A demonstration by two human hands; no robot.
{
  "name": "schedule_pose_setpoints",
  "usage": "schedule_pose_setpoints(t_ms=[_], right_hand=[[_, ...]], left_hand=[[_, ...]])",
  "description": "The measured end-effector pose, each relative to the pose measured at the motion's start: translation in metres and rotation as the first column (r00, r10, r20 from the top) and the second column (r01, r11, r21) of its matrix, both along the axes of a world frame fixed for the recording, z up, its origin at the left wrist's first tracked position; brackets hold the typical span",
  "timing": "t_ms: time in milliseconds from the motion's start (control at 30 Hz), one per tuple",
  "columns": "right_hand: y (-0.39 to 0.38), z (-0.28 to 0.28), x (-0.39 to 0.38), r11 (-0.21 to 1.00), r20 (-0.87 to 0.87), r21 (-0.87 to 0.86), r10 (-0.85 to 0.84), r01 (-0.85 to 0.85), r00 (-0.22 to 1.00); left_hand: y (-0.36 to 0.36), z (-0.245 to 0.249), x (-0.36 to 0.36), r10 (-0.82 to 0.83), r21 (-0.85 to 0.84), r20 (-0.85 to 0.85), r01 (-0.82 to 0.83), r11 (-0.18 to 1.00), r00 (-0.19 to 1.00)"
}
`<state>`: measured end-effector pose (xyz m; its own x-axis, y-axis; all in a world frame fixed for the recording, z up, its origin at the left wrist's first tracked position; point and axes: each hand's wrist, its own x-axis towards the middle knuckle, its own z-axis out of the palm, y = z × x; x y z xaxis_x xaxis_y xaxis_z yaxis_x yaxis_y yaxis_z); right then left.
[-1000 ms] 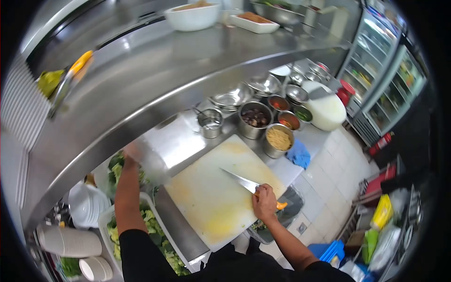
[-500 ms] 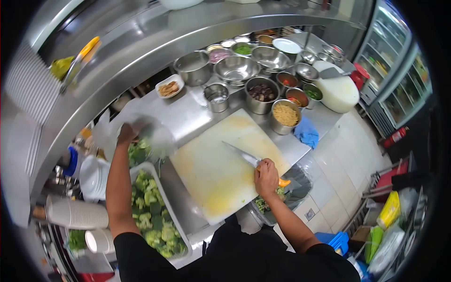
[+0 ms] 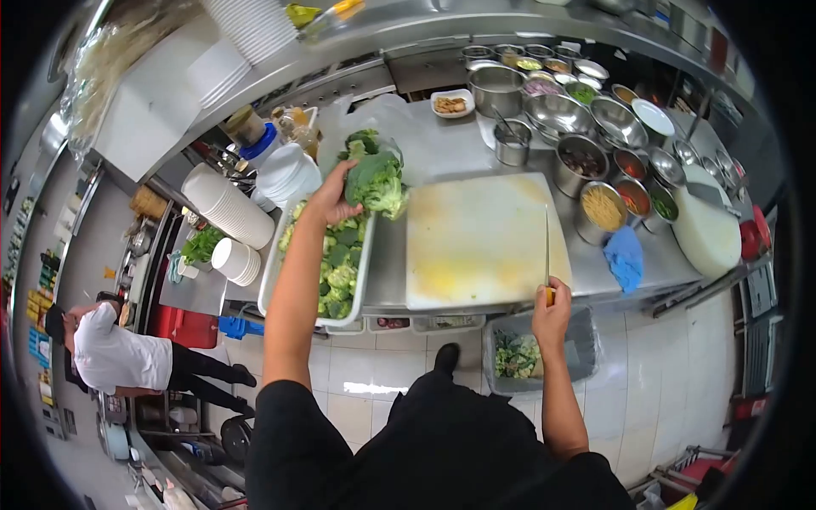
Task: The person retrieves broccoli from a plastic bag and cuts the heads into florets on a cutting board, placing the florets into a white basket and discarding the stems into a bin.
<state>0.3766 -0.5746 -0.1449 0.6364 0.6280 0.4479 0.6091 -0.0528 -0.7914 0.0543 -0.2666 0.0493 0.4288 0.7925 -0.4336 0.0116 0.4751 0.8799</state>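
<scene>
My left hand (image 3: 333,197) is closed around a head of broccoli (image 3: 379,185), which it holds up left of the cutting board (image 3: 476,246). Below that hand stands a white tub (image 3: 364,280), filled with cut broccoli florets (image 3: 342,276). A clear plastic bag (image 3: 399,119) lies behind the broccoli; its contents are partly hidden. At the board's right edge, my right hand (image 3: 551,316) grips a knife (image 3: 547,246) by its orange-yellow handle, blade pointing away from me. Small green bits dot the white, yellow-stained board.
Metal pots of ingredients, one with shredded yellow food (image 3: 602,208), stand right of the board beside a blue cloth (image 3: 625,257). A lined bin (image 3: 582,340) with trimmings sits below. Stacked bowls (image 3: 228,204) are at left. Another person (image 3: 123,348) stands farther left.
My view has swung left. My left hand, blurred at the plastic bag before, now holds the broccoli head up. The knife, earlier slanting over the board, now points straight away at its right edge.
</scene>
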Motion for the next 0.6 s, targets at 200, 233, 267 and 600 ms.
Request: schedule_pose_setpoints(t_ms=[200, 233, 267, 600], right_hand=[[-0.054, 0.03, 0.029, 0.935, -0.809, 0.018, 0.221, -0.353, 0.545], [-0.059, 0.035, 0.034, 0.919, -0.832, 0.019, 0.233, -0.395, 0.503], [-0.063, 0.039, 0.037, 0.899, -0.854, 0.026, 0.247, -0.436, 0.458], [-0.081, 0.039, 0.036, 0.858, -0.851, -0.134, 0.157, -0.497, 0.501]], left_hand=[[-0.081, -0.089, 0.073, -0.086, -0.09, 0.266, 0.113, 0.989, 0.96], [-0.092, -0.101, 0.09, -0.062, -0.086, 0.271, 0.088, 0.992, 0.961], [-0.101, -0.112, 0.106, -0.037, -0.079, 0.274, 0.061, 0.995, 0.961], [-0.114, -0.146, 0.153, -0.041, 0.22, -0.577, 0.204, 0.954, 0.816]])
